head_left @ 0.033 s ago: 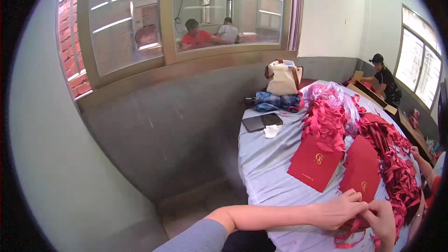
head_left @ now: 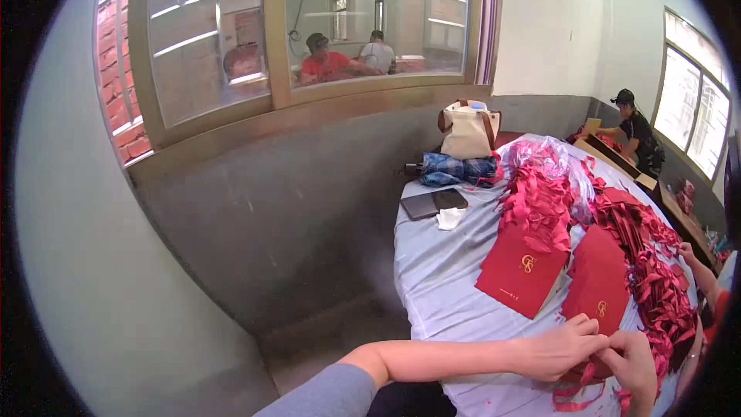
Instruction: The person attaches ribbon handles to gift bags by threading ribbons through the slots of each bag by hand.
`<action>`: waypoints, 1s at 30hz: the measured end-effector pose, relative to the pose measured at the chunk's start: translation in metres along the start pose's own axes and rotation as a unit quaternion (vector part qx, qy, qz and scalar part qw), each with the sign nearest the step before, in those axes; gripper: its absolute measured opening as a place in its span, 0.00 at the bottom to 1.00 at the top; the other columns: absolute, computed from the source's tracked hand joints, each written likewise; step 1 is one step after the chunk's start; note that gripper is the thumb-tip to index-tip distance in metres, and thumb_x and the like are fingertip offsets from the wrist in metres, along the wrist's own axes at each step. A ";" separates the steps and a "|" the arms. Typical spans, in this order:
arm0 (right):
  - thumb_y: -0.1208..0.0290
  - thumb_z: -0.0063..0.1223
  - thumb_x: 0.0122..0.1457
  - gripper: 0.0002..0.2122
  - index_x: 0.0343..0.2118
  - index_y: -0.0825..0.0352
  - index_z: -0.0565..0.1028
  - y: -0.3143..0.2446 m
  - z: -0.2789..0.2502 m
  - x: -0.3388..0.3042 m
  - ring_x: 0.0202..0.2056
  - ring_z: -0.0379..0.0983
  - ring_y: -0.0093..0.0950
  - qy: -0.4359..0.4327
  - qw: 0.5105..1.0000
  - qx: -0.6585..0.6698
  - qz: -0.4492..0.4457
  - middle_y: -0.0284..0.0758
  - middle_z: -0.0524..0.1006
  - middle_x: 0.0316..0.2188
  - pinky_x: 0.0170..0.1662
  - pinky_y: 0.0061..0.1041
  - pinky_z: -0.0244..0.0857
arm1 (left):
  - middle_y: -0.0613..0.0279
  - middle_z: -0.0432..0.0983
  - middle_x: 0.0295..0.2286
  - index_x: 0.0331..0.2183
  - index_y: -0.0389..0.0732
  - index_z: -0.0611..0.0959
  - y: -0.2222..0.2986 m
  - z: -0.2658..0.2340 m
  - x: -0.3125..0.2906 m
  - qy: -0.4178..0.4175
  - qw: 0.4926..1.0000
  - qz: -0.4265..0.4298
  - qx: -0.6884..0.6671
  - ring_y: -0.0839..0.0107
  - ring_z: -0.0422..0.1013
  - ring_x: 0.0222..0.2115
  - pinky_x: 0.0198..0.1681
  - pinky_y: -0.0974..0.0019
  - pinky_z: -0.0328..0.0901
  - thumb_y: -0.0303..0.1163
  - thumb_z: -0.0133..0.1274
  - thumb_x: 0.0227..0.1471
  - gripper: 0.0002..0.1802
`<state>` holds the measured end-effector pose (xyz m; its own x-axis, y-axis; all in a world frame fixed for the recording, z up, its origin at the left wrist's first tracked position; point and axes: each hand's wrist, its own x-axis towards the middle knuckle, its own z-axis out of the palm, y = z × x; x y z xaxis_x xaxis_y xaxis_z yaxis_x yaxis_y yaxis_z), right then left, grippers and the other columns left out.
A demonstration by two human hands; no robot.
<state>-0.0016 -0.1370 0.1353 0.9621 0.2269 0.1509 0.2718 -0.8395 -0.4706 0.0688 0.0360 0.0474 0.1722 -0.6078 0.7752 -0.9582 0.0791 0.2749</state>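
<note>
While a grey sleeve (head_left: 328,392) is being reached in from the lower edge, the left hand (head_left: 566,347) is being brought up against the right hand (head_left: 634,359), fingertips meeting. Fingers on both are being bent inward, pinch-style; the spot btwn them is being hidden, so whether anything's being gripped can't be told. Red ribbon (head_left: 589,373) is being seen just below/btwn the hands, w/ loops hanging near the tabletop (head_left: 432,293), which is being covered by a white cloth.

Just beyond the fingers, the right-hand stack (head_left: 598,266) of flat red pcs w/ gold emblem is being partly overlapped by the hands. To its left, the left-hand stack (head_left: 519,274), same colour & emblem, is being laid at a slant. A long pile of red ribboned pcs (head_left: 662,293) is being spread along the R side, w/ another person's hand (head_left: 701,269) being held next to it.

Farther back, a white tissue (head_left: 450,218) is being set beside a dark flat device (head_left: 421,205); clear plastic (head_left: 577,174) is being draped by more ribbons. A blue plaid umbrella (head_left: 459,168) is being placed in front of a cream tote (head_left: 469,130). At far R, a cardboard box (head_left: 610,156) is being handled by a person in a dark cap (head_left: 634,135). Thru the window glass (head_left: 424,15), 2 more people are being seen.
</note>
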 end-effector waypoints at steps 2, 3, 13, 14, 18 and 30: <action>0.73 0.56 0.47 0.08 0.22 0.74 0.74 0.000 0.000 0.013 0.16 0.65 0.21 -0.034 0.999 -0.007 -0.001 0.40 0.69 0.14 0.22 0.23 0.58 | 0.51 0.64 0.33 0.41 0.33 0.69 -0.003 0.000 -0.006 -0.007 1.000 -0.008 -0.004 0.55 0.61 0.35 0.40 0.59 0.58 0.28 0.52 0.38 0.24; 0.73 0.56 0.47 0.08 0.22 0.74 0.74 0.000 0.003 0.017 0.17 0.65 0.21 -0.041 0.999 -0.009 0.000 0.41 0.70 0.14 0.22 0.24 0.58 | 0.52 0.64 0.32 0.40 0.34 0.69 -0.007 0.000 -0.008 -0.013 1.000 -0.010 -0.003 0.55 0.61 0.35 0.40 0.60 0.58 0.28 0.52 0.38 0.23; 0.73 0.52 0.49 0.07 0.22 0.72 0.74 -0.002 -0.010 0.033 0.20 0.69 0.29 -0.095 0.992 0.081 -0.018 0.40 0.72 0.17 0.26 0.28 0.63 | 0.52 0.66 0.27 0.35 0.37 0.71 -0.011 -0.006 0.011 0.050 0.999 -0.011 -0.017 0.55 0.64 0.31 0.36 0.57 0.59 0.27 0.55 0.39 0.17; 0.72 0.51 0.49 0.07 0.22 0.72 0.75 -0.006 -0.007 0.036 0.20 0.70 0.29 -0.100 0.992 0.073 0.008 0.41 0.73 0.17 0.26 0.29 0.63 | 0.51 0.67 0.28 0.36 0.36 0.72 -0.012 -0.010 0.009 0.037 0.999 -0.015 -0.016 0.54 0.64 0.31 0.36 0.57 0.60 0.26 0.56 0.38 0.19; 0.69 0.51 0.49 0.08 0.26 0.68 0.78 0.006 0.004 0.031 0.20 0.73 0.30 -0.046 0.993 0.106 0.025 0.43 0.75 0.18 0.26 0.30 0.65 | 0.46 0.68 0.33 0.40 0.35 0.71 -0.007 -0.017 0.010 0.001 0.998 -0.054 -0.034 0.49 0.68 0.33 0.38 0.56 0.65 0.16 0.54 0.41 0.20; 0.72 0.53 0.47 0.08 0.27 0.70 0.78 0.002 0.019 0.019 0.24 0.70 0.23 0.064 0.990 0.112 0.058 0.36 0.76 0.22 0.28 0.23 0.65 | 0.54 0.71 0.27 0.37 0.33 0.72 -0.004 -0.016 0.012 0.026 0.999 -0.011 -0.044 0.58 0.67 0.29 0.30 0.61 0.64 0.15 0.55 0.38 0.19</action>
<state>0.0176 -0.1251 0.1206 0.9808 0.0587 0.1859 0.1702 -0.7231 -0.6695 0.0780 0.0413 0.0650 0.2064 -0.5679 0.7968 -0.9305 0.1378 0.3393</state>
